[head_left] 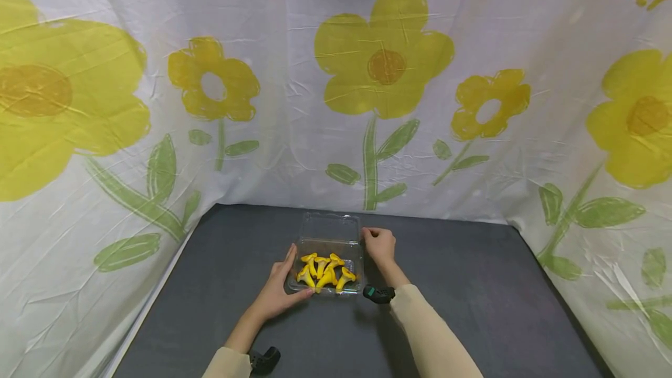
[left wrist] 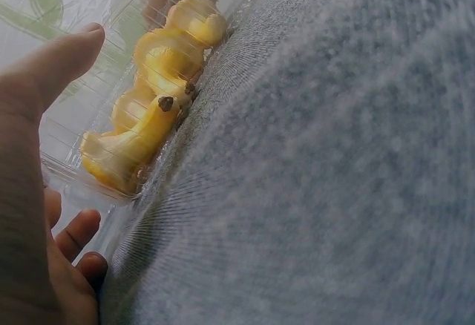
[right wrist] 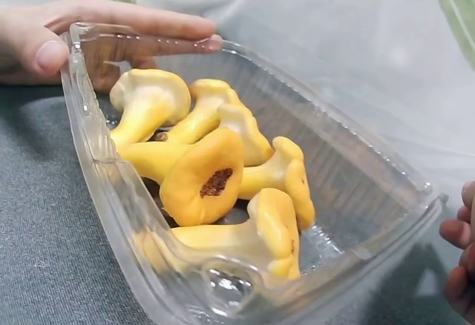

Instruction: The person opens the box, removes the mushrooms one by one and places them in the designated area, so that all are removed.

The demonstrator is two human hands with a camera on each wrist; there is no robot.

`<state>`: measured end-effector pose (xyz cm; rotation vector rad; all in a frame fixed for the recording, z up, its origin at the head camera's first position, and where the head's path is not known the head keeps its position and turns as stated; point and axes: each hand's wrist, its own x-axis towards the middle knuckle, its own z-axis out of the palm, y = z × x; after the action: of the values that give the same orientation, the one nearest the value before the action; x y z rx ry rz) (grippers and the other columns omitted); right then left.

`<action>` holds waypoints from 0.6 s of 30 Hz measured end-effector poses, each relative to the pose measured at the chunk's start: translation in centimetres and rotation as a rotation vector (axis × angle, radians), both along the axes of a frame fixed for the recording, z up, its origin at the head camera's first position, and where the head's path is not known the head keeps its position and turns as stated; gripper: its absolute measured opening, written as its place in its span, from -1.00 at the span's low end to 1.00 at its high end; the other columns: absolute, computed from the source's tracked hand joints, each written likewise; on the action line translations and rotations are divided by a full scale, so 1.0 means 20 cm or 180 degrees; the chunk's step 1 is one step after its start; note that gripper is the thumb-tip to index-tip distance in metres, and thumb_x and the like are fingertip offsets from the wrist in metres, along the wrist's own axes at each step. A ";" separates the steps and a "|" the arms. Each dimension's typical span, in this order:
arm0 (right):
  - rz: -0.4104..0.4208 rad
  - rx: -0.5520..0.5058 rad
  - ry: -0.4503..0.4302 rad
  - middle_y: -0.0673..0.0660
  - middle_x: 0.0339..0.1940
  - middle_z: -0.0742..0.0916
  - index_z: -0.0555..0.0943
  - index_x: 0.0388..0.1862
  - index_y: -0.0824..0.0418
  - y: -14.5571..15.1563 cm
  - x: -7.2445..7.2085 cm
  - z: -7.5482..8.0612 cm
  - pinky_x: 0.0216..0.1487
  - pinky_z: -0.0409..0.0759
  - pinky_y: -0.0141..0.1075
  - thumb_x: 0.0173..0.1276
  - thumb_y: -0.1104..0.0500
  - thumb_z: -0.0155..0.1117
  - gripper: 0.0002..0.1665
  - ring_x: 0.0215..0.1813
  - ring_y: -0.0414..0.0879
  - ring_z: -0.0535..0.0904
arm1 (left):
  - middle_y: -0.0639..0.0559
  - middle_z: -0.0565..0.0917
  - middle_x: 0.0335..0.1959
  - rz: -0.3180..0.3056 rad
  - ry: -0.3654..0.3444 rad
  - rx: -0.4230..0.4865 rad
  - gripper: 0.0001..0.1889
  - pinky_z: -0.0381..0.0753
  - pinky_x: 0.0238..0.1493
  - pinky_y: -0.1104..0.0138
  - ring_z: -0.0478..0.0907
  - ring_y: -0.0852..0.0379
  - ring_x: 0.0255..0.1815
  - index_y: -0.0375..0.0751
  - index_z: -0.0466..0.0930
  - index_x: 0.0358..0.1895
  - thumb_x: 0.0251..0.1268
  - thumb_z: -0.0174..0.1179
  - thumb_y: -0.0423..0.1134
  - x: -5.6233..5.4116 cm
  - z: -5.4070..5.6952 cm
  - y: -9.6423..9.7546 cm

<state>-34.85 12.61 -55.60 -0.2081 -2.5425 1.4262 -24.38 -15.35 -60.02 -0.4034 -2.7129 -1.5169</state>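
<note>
A clear plastic clamshell box (head_left: pixel 358 261) stands on the table with its lid (head_left: pixel 331 227) folded back, away from the person. Inside lie several yellow mushrooms (right wrist: pixel 211 173) with pale stems, gathered toward the near left. My left hand (head_left: pixel 278 284) braces the box, its fairly straight fingers along the left wall and its thumb at the front edge. In the right wrist view that thumb rests by the near corner. At the lid's right edge, the curled fingertips of my right hand (head_left: pixel 380 247) pinch it; the transparent plastic is hard to make out there.
A dark grey cloth covers the table (head_left: pixel 472 296). White curtains (head_left: pixel 294 150) printed with yellow flowers rise behind it and on both sides. Dark wrist devices (head_left: pixel 379 294) sit at the cuffs of both light sleeves.
</note>
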 end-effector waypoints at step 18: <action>0.0250 0.0103 0.0613 0.25 0.05 0.84 0.79 0.15 0.32 0.10 0.12 0.09 0.20 0.63 0.18 0.54 0.08 0.40 -0.62 0.17 0.23 0.72 | -0.15 0.12 0.72 0.0038 0.0012 -0.0075 0.25 0.38 0.36 -0.31 0.30 -0.13 0.42 0.02 -0.18 0.78 0.23 0.53 0.17 0.00 0.00 0.01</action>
<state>-32.37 14.58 -53.80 0.0337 -2.4384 1.3596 -24.40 -15.24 -60.03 -0.3893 -2.7277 -1.4811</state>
